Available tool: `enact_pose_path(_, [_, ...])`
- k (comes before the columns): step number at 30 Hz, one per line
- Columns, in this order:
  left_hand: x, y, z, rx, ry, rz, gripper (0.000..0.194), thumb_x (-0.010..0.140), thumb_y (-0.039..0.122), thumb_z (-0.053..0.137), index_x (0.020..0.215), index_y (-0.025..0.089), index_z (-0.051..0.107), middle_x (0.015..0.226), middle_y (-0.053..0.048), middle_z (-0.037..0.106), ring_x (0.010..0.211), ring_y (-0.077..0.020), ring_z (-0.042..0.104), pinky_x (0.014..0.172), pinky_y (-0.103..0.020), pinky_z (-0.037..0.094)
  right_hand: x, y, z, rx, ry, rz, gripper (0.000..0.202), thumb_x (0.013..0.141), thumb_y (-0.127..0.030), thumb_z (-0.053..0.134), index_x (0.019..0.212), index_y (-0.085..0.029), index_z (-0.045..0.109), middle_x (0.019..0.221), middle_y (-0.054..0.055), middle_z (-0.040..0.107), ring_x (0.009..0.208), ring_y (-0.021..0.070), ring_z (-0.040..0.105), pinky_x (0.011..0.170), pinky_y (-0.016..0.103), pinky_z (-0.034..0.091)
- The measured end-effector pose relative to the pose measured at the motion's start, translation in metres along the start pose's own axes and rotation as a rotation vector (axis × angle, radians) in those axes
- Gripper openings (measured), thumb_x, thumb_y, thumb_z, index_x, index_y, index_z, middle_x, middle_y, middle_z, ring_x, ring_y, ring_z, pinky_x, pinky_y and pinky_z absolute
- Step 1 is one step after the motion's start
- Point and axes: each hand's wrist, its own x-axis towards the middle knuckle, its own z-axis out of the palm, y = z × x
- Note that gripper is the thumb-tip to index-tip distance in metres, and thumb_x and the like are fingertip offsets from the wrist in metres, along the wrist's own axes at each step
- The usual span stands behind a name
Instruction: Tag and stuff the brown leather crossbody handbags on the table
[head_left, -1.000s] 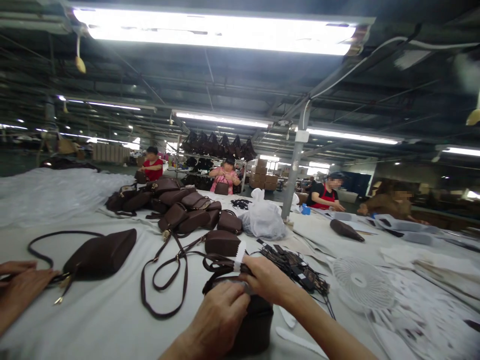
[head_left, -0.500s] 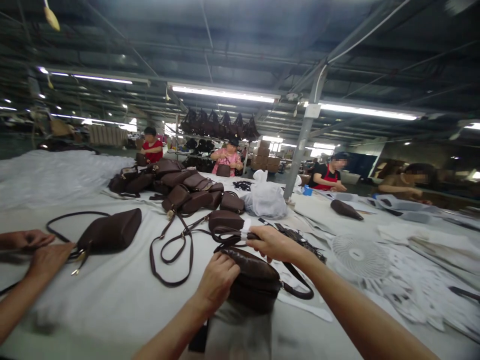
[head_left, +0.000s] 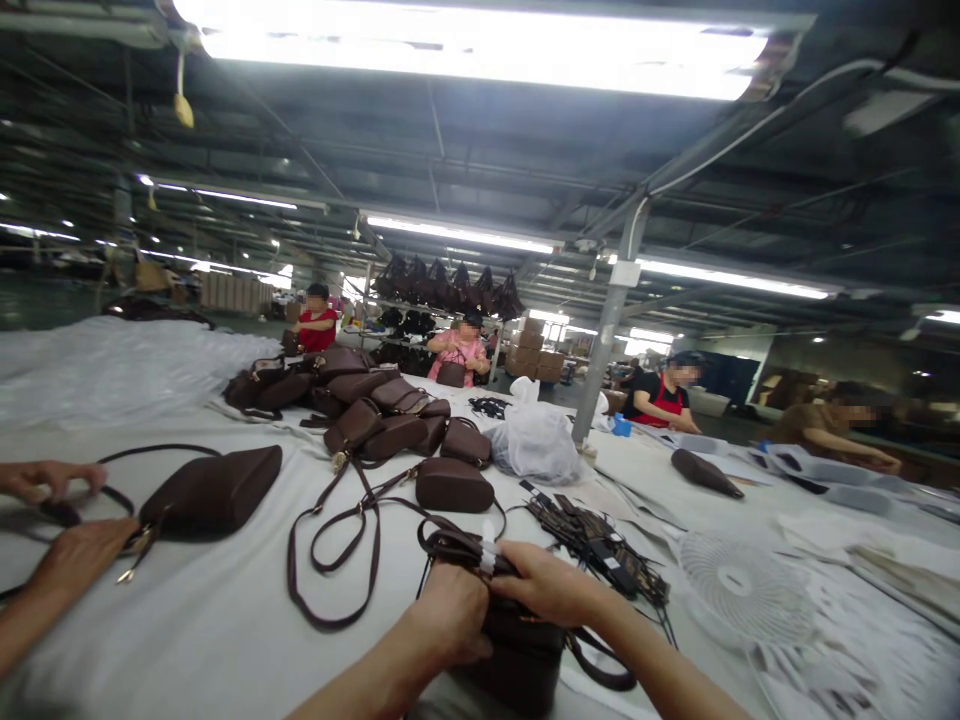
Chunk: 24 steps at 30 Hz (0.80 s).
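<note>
A dark brown bag (head_left: pixel 525 665) is at the bottom centre, in front of me. My left hand (head_left: pixel 454 612) is closed on its upper edge, with the fingertips partly hidden. From the right, my right hand (head_left: pixel 544 582) grips a folded brown strap (head_left: pixel 450 543) bound with a white wrap (head_left: pixel 489 550), just above the bag's top. A loose part of strap (head_left: pixel 600 665) loops out at the bag's right side. Just beyond lies another brown bag (head_left: pixel 454 485), with long straps (head_left: pixel 330 610) curled on the white cloth to its left.
Brown bags (head_left: pixel 352 385) are piled behind. At left, another person's hands (head_left: pixel 82 550) touch a bag (head_left: pixel 217 495). A white plastic bag (head_left: pixel 536 440), black tags (head_left: pixel 600 545), a round white fan (head_left: pixel 742 585) and a post (head_left: pixel 604 350) stand or lie to the right. Several people work beyond.
The view has tilted up. My right hand has brought the wrapped strap down against the bag's top, and my left hand has moved in beside it. The neighbour's far hand has opened its fingers.
</note>
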Motion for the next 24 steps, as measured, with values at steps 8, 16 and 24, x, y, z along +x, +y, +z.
enact_pose_path(8, [0.048,-0.010,0.043,0.009,-0.123,0.150,0.035,0.052,0.057,0.078,0.059,0.023,0.074,0.058,-0.008,0.071,0.067,-0.0300,0.068,0.059,-0.034,0.049,-0.004,0.014,0.003,-0.008,0.042,-0.052,0.019,0.079,-0.018,0.051,0.095,-0.018,0.060,0.097,0.007,0.068,0.090,0.0221,0.059,0.080,0.030,0.043])
enact_pose_path(16, [0.067,-0.008,0.052,0.006,-0.325,0.168,0.019,0.063,0.037,0.076,0.055,0.021,0.070,0.062,-0.008,0.073,0.071,-0.0281,0.069,0.065,-0.034,0.052,0.002,0.032,0.012,0.031,0.070,-0.125,0.022,0.080,-0.014,0.049,0.098,-0.020,0.060,0.104,0.006,0.069,0.096,0.0208,0.060,0.083,0.029,0.043])
enact_pose_path(24, [0.064,-0.014,0.050,-0.033,-0.328,0.246,0.012,0.066,0.029,0.071,0.062,0.018,0.073,0.070,-0.013,0.074,0.072,-0.0339,0.068,0.066,-0.041,0.052,0.006,0.032,0.014,-0.037,0.086,-0.116,0.022,0.082,-0.014,0.046,0.099,-0.020,0.059,0.101,0.007,0.068,0.093,0.0209,0.061,0.081,0.028,0.043])
